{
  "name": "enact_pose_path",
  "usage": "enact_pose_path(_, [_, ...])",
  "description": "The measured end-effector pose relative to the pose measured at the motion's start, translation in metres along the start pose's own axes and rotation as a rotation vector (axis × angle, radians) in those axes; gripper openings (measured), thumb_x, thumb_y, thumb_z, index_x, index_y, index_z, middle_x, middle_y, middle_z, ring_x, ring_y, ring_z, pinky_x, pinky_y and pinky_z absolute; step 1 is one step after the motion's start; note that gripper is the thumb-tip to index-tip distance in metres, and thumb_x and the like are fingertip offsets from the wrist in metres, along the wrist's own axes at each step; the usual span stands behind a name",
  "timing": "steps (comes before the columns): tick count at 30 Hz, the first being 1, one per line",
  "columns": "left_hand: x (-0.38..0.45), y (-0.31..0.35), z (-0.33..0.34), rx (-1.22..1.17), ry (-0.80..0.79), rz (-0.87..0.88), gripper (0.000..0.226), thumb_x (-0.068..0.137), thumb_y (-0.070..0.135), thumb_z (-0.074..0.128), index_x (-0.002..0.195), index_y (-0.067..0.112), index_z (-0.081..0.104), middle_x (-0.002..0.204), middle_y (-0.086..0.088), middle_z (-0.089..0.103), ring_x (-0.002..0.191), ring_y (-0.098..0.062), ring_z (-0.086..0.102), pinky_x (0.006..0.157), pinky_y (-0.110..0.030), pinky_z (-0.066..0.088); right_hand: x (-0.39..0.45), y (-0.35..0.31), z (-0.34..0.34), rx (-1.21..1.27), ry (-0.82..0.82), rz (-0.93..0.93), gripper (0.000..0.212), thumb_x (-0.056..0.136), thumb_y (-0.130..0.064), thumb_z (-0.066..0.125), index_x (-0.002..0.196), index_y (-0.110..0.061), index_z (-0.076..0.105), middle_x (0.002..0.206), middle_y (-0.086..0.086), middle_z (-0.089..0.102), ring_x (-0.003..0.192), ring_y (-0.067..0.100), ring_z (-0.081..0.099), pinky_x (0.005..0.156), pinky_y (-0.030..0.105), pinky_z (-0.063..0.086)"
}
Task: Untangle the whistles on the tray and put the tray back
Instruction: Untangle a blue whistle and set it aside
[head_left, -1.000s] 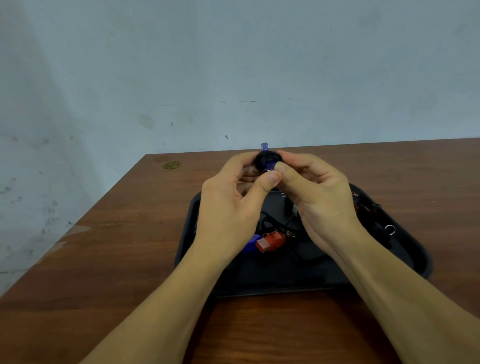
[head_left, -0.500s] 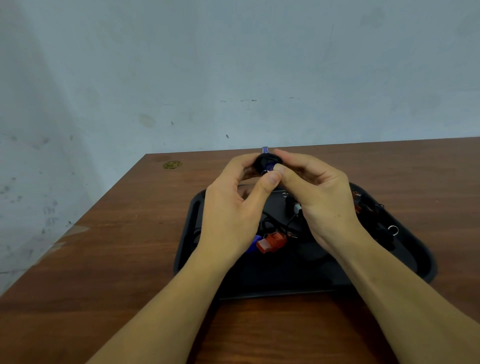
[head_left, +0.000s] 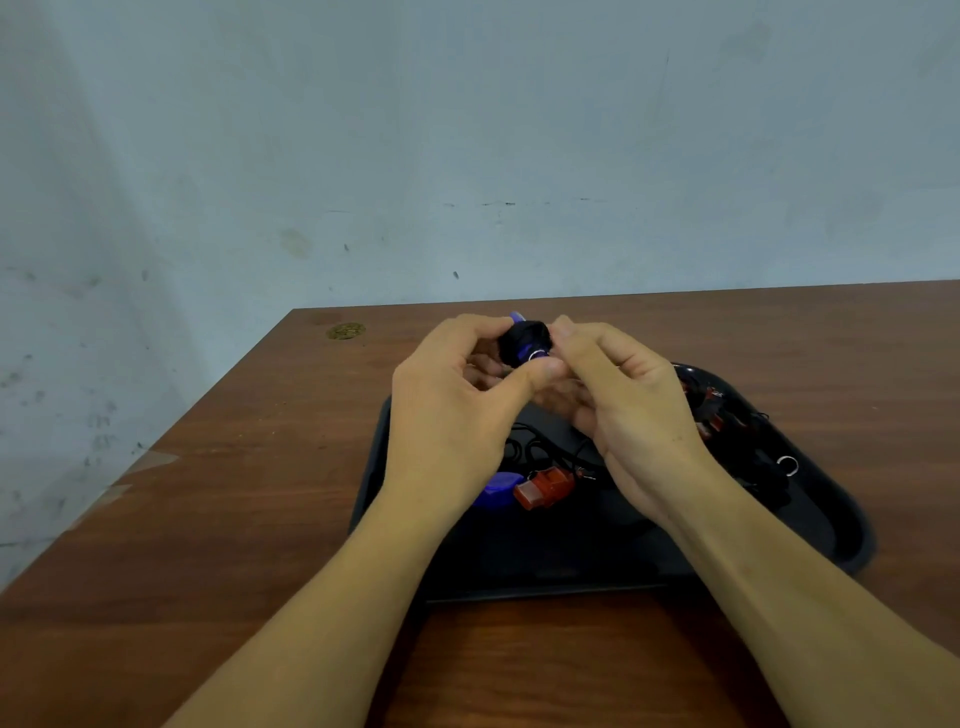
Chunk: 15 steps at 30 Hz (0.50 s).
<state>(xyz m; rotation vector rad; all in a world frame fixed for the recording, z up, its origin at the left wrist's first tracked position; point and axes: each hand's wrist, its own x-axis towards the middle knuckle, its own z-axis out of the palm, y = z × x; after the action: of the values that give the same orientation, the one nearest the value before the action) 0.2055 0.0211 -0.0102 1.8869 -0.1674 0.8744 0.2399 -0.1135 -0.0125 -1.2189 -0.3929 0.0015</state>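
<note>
Brown table (head_left: 208, 545) against a scuffed pale wall. Black tray (head_left: 841, 525) sits on it. Above the tray's far edge, left hand (head_left: 447, 410) and right hand (head_left: 628, 405) both pinch a blue whistle (head_left: 524, 343) wound in black cord. Red whistle (head_left: 545, 488) lies mid-tray beside another blue one (head_left: 493, 493). Toward the tray's right: probably more red whistles, cords, a ring (head_left: 787, 465).
</note>
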Motion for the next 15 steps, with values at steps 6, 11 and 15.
enact_pose_path(6, [0.0009,-0.001,-0.0011,0.115,-0.159,0.115,0.042,0.085,0.025,0.078,0.125,0.019,0.066,0.106,0.007,0.064,0.095,-0.007,0.063,0.081,-0.017,0.052,0.0041,-0.0009,-0.008,0.007,0.054,0.046,0.012,0.086,-0.017,0.074,0.097,-0.012,0.076,0.082,0.006,0.074,0.08,0.018,0.071,0.08,0.033,0.059])
enact_pose_path(11, [0.0008,-0.0007,-0.0006,-0.001,-0.085,0.033,0.025,0.09,0.016,0.072,0.113,0.024,0.068,0.098,0.012,0.069,0.094,0.0,0.064,0.081,-0.012,0.05,0.0023,-0.003,-0.005,0.047,0.036,0.028,0.016,0.091,-0.013,0.068,0.105,-0.012,0.075,0.098,0.008,0.078,0.089,0.017,0.074,0.075,0.024,0.059])
enact_pose_path(15, [-0.0012,-0.0003,0.0054,-0.113,-0.045,-0.04,0.021,0.088,0.011,0.074,0.108,0.018,0.07,0.098,0.011,0.072,0.095,-0.001,0.067,0.081,-0.013,0.051,0.0012,-0.0011,-0.0024,0.05,0.069,0.011,0.012,0.091,-0.011,0.068,0.101,-0.01,0.074,0.093,0.01,0.078,0.088,0.021,0.075,0.075,0.026,0.059])
